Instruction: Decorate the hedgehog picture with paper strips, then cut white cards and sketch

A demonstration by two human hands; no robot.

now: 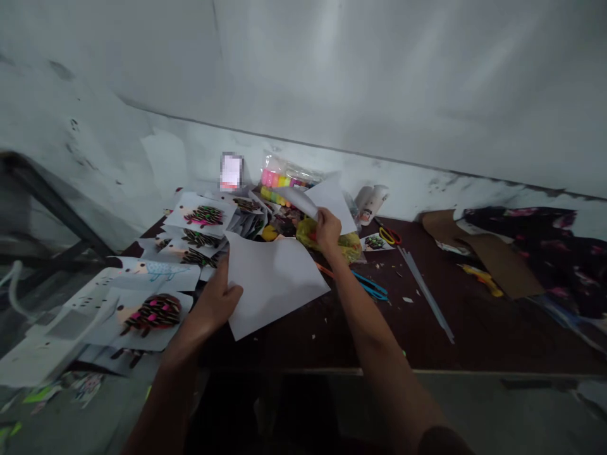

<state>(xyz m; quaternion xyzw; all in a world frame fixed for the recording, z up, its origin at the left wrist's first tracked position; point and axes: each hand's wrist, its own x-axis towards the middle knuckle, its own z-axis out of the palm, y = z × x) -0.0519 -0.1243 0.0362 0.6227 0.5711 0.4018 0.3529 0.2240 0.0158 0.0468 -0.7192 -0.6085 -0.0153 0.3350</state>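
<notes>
My left hand (219, 296) grips the left edge of a blank white sheet of paper (275, 278), which is held tilted above the table. Farther back, my right hand (328, 230) is closed on another white sheet (332, 199), bent and raised above a yellow plastic bag (351, 245). Hedgehog pictures with dark striped spines, such as this hedgehog picture (154, 313), lie in overlapping piles left of my left hand. Blue-handled scissors (372, 285) rest beside my right forearm.
Markers in a clear pouch (275, 180) stand by the wall. Yellow-and-red scissors (389, 236), clear strips (427, 294), a yellow cutter (481, 278), brown cardboard (502, 268) and dark floral cloth (531, 253) lie to the right. A white stool (52, 341) stands at left.
</notes>
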